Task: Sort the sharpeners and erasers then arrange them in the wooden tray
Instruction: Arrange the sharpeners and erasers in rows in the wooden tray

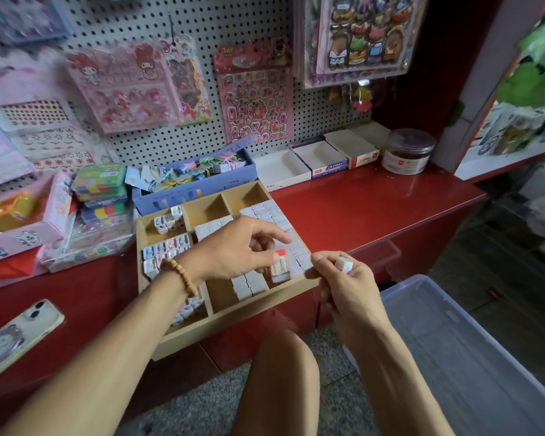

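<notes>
The left hand (239,247) has its grip pinched on an eraser (280,266) with a red-and-white sleeve, thumb and forefinger holding it over the right-hand section of the wooden tray (233,319). The right hand (346,284) pinches a small white block (343,265) between fingertips, just off the tray's right edge (eraser or sharpener, I cannot tell). The tray sits on the red counter (375,209), its near end overhanging the edge. Its right sections hold rows of white wrapped erasers (272,212); the left sections hold sharpeners (167,247) printed with small pictures; two far sections look bare. Behind it stands a lilac box (202,184) of mixed bits, then three open white cartons (318,158), one marked "2B", and one lidded clear jar (408,151). A sticker sheet (255,96) on the pegboard (233,23) reads "TOY". One phone (16,338) lies at left; a clear tub (472,357) stands at right.
</notes>
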### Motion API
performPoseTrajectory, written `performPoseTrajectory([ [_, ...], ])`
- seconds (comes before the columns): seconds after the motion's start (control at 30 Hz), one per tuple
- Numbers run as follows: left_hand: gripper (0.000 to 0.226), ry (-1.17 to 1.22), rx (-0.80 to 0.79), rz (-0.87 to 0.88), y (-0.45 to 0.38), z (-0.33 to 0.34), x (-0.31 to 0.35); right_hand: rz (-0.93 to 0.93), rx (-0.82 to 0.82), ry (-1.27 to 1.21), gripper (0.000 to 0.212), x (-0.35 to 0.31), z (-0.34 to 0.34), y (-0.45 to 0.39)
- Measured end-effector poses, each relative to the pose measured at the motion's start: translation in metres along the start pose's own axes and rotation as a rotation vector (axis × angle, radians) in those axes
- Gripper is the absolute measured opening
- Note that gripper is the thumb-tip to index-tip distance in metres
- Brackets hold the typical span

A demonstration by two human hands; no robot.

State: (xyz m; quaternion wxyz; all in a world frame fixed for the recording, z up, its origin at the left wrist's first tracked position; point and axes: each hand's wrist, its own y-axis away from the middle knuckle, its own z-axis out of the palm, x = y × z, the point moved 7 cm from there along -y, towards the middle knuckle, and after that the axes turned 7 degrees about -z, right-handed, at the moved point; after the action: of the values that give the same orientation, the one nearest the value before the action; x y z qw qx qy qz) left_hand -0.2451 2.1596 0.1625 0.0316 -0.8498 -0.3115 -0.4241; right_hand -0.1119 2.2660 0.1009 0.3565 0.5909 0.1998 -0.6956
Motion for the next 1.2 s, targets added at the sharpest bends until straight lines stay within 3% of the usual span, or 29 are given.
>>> performPoseTrajectory([
  [0.13,0.015,-0.292,0.137,-0.086,-0.009,-0.002,-0.023,0.125,0.032,-0.062,0.015,0.014,-0.009,-0.003],
  [0.23,0.012,-0.387,0.189,-0.085,-0.018,0.009,-0.027,0.235,0.066,-0.323,0.025,0.024,-0.007,-0.002],
  [0.33,0.010,-0.510,0.185,-0.066,-0.027,0.020,-0.026,0.228,0.098,-0.455,0.039,0.027,-0.011,-0.003],
  [0.5,0.016,-0.580,0.187,-0.004,-0.035,0.031,-0.023,0.182,0.112,-0.347,0.033,0.029,-0.014,-0.007],
  [0.73,0.014,-0.556,0.303,-0.019,-0.030,0.031,-0.026,0.134,-0.004,-0.270,0.012,0.030,-0.004,-0.005],
  [0.87,0.009,-0.577,0.256,-0.070,-0.032,0.028,-0.029,0.127,0.046,-0.193,0.010,0.034,-0.007,-0.007],
  [0.93,0.011,-0.497,0.275,-0.061,-0.031,0.022,-0.027,0.109,0.052,-0.264,0.010,0.030,-0.006,-0.007],
  [1.07,0.015,0.231,0.231,-0.113,-0.009,0.017,-0.023,0.057,0.011,-0.392,0.013,0.017,0.005,-0.005],
  [1.2,0.021,0.433,0.187,-0.058,0.017,0.020,-0.017,0.032,-0.069,-0.446,0.023,0.007,0.026,0.001],
])
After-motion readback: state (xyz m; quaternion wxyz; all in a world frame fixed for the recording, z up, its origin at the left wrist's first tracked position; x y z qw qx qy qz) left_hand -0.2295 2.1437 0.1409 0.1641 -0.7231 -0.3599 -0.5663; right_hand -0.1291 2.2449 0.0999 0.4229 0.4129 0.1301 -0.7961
